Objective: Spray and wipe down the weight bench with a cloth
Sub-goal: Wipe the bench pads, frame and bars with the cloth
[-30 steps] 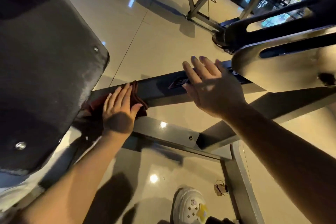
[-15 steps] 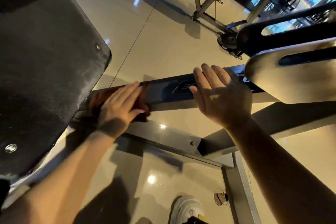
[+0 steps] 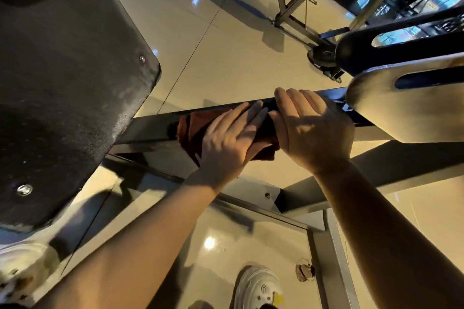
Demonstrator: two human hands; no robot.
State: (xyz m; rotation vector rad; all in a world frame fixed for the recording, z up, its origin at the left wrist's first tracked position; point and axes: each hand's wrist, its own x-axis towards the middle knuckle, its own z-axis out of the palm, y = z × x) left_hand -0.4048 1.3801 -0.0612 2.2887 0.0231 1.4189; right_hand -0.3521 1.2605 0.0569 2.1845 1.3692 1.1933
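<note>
left hand (image 3: 227,143) presses a brown cloth (image 3: 190,128) flat on the dark frame bar (image 3: 150,124). right hand (image 3: 313,128) rests on the bar right beside it, fingers curled over the top.

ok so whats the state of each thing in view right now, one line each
cloth: dark red, bunched, draped over the dark frame bar, pressed under the left hand
left hand: fingers straight, flat on the cloth
right hand: fingers curled over the top of the bar, beside the cloth
frame bar: dark, glossy, partly covered by the cloth
bench pad: black, its underside with bolts facing the camera, untouched
white shoe: on the tiled floor
</note>
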